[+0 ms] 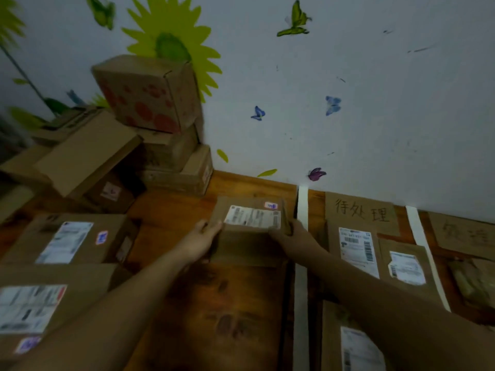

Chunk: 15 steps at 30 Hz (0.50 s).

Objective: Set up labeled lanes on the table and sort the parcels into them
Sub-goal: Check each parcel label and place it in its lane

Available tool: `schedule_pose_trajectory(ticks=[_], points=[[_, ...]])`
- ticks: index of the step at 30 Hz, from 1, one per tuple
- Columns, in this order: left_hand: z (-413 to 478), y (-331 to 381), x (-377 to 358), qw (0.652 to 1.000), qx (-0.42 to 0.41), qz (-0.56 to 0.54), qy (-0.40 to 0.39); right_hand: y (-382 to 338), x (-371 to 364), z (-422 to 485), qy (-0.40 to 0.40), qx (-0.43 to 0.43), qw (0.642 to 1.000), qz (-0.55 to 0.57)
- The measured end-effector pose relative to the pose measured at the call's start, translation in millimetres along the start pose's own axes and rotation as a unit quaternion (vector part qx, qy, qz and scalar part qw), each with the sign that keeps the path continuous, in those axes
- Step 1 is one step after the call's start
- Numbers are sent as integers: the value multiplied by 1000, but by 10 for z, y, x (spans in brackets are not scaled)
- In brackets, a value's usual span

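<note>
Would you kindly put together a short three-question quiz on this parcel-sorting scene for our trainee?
1. True or false: the left hand and right hand grip the same parcel.
2. The lanes on the table are divided by: A) white tape; B) red rope; C) blue chalk.
3. Fill in: the spotted box sits on ___ of the stack at the back left.
Key: 1 true; 2 A; 3 top.
</note>
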State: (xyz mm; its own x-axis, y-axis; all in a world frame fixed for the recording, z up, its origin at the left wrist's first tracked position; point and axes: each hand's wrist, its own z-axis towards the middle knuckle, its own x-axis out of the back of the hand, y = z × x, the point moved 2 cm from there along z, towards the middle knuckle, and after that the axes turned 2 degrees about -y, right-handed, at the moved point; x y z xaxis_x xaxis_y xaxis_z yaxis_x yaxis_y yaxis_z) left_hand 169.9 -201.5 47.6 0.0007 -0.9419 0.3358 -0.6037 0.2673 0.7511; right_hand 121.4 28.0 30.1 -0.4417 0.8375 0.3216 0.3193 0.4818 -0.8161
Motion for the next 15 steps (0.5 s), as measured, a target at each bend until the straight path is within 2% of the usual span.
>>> schedule_pose_trajectory(ticks=[4, 8, 12, 15], points=[[-271, -316, -19, 999, 24, 7, 22, 236, -337, -266, -6, -34, 999, -29], [-461, -616, 80, 999, 12, 42, 1, 342, -578, -530, 16, -41, 998, -53], [-701, -628, 270, 997, -36, 63, 3, 166, -698, -811, 47, -6, 999, -24], [-935, -543, 513, 996, -86, 13, 16, -82, -730, -1079, 78, 50, 995, 21]])
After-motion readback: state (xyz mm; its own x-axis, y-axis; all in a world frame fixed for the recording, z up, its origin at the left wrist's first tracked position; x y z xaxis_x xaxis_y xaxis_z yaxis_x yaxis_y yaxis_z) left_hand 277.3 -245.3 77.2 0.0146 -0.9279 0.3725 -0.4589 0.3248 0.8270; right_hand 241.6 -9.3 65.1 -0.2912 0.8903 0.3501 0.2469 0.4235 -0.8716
